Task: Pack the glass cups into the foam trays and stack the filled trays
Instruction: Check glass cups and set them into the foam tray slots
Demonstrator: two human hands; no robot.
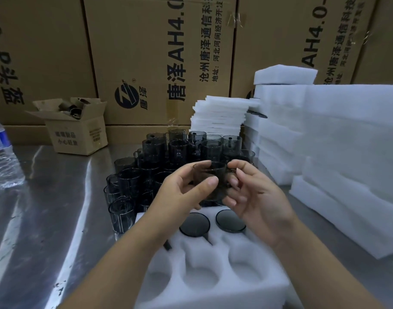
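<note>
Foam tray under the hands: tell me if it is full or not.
Partly filled. In the foam tray, two dark cups sit in far pockets; three near pockets are empty. One far pocket is hidden.

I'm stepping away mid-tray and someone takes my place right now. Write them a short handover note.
Hands: the left hand and the right hand together hold one glass cup above the foam tray.
Done: two seated cups show in the tray's back row; the spot under the left arm is hidden.
Open: three front pockets are empty.
Loose cups stand behind the tray.
To do: seat this cup, fill the tray, stack it.
</note>
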